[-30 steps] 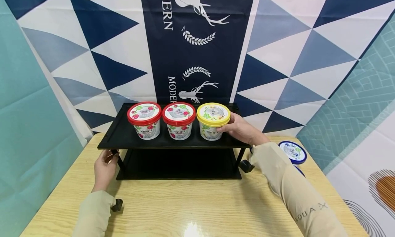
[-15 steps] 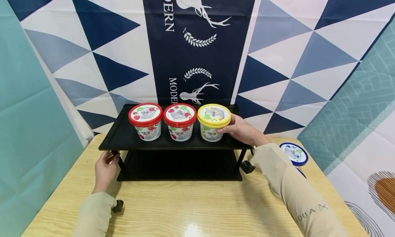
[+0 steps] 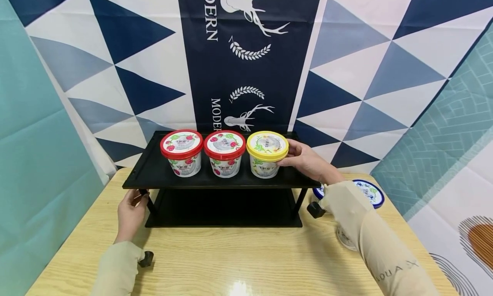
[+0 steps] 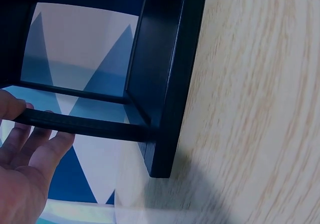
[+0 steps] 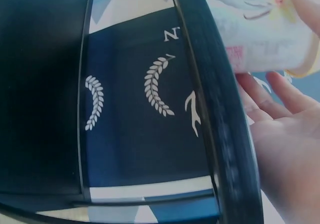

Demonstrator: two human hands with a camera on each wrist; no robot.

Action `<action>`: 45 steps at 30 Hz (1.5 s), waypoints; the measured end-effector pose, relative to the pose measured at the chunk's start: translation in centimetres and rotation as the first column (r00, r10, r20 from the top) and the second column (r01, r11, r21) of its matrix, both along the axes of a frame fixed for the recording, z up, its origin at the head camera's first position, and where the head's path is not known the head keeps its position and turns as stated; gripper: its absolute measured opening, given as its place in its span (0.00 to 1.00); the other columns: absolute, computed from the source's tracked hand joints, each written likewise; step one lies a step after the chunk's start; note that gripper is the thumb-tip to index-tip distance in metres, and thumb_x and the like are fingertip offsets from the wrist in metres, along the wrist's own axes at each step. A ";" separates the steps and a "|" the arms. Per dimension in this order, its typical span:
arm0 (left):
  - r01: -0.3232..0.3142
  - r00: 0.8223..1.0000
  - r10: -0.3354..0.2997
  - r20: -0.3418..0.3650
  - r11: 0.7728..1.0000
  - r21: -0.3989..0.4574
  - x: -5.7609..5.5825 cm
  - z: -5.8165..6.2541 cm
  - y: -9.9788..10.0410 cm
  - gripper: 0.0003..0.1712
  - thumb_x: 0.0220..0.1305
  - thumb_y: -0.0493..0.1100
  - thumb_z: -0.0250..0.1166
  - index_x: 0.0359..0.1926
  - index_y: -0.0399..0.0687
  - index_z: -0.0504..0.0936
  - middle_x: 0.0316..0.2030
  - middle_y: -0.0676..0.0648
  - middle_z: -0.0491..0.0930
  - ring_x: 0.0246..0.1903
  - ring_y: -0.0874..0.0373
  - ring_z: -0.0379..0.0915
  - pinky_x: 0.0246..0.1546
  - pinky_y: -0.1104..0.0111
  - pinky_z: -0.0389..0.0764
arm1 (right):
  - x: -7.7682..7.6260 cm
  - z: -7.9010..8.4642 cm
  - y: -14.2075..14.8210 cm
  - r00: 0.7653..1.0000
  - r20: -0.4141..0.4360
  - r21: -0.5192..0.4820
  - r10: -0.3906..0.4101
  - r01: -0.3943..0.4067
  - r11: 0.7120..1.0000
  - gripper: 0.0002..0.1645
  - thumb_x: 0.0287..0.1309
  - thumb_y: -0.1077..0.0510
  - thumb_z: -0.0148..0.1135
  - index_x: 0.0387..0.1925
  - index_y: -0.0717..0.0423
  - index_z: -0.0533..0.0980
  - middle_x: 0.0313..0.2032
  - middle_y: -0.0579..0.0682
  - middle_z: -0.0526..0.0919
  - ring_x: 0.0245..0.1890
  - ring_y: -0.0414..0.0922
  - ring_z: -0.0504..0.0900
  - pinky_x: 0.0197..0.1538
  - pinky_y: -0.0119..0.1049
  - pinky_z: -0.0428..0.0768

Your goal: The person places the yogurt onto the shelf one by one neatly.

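Observation:
On the top board of a black two-tier shelf [image 3: 231, 181] two red-lidded tubs [image 3: 181, 152] and a yellow-lidded tub [image 3: 266, 154] stand upright in a row. My right hand [image 3: 310, 162] is at the right side of the yellow-lidded tub, with its thumb tip by the tub's edge and its fingers loosely spread. The right wrist view shows those fingers [image 5: 287, 97] beside the tub; whether they still touch it is unclear. At the shelf's left end my left hand [image 3: 132, 212] pinches a thin black leg [image 4: 85, 124] between thumb and fingers.
Blue-lidded tubs [image 3: 369, 192] stand on the wooden table [image 3: 227, 257] right of the shelf, partly hidden by the right sleeve. A patterned cloth [image 3: 246, 73] hangs behind the shelf. The lower board [image 3: 223, 210] lies under the top one.
My right hand has loosened and shifted slightly right from the yellow-lidded tub, which stays in place. More of the blue-lidded tubs' surroundings shows. The left hand keeps its hold on the leg.

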State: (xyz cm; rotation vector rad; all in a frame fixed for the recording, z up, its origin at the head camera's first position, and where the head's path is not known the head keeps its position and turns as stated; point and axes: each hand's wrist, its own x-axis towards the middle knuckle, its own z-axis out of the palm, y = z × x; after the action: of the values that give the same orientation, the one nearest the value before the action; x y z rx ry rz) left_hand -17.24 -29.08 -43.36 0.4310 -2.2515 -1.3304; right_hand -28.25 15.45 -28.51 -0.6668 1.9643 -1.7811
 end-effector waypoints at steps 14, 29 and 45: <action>-0.019 1.000 0.019 -0.013 1.000 0.001 0.0 0.1 0.2 0.15 0.66 0.35 0.54 0.53 0.42 0.75 0.47 0.44 0.76 0.37 0.84 0.66 0.38 0.94 0.68 | 1.3 0.9 3.2 0.995 -0.005 0.035 -0.101 0.101 0.994 0.39 0.60 0.58 0.60 0.69 0.57 0.54 0.53 0.41 0.75 0.54 0.37 0.75 0.68 0.36 0.66; -0.033 0.999 0.033 -0.023 0.999 0.006 0.0 0.4 0.2 0.17 0.65 0.34 0.55 0.54 0.43 0.76 0.39 0.61 0.74 0.35 0.86 0.64 0.38 0.94 0.69 | 2.8 0.8 6.7 0.986 0.005 0.012 -0.168 0.168 0.986 0.36 0.63 0.59 0.56 0.70 0.54 0.54 0.57 0.44 0.74 0.58 0.37 0.74 0.73 0.51 0.53; -0.024 0.999 0.024 -0.024 1.000 0.005 0.0 0.5 0.5 0.15 0.66 0.35 0.54 0.53 0.41 0.75 0.45 0.45 0.77 0.35 0.86 0.64 0.39 0.94 0.68 | 4.4 -1.2 11.3 0.995 -0.031 -0.159 -0.098 0.092 0.983 0.27 0.66 0.68 0.46 0.65 0.52 0.61 0.55 0.44 0.78 0.55 0.37 0.77 0.57 0.25 0.76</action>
State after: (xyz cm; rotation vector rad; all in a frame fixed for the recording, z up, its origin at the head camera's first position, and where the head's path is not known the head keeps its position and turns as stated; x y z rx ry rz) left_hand -17.20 -28.59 -42.83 0.4400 -2.2172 -1.3218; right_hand -23.80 26.74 -29.66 -0.6718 1.9237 -2.0120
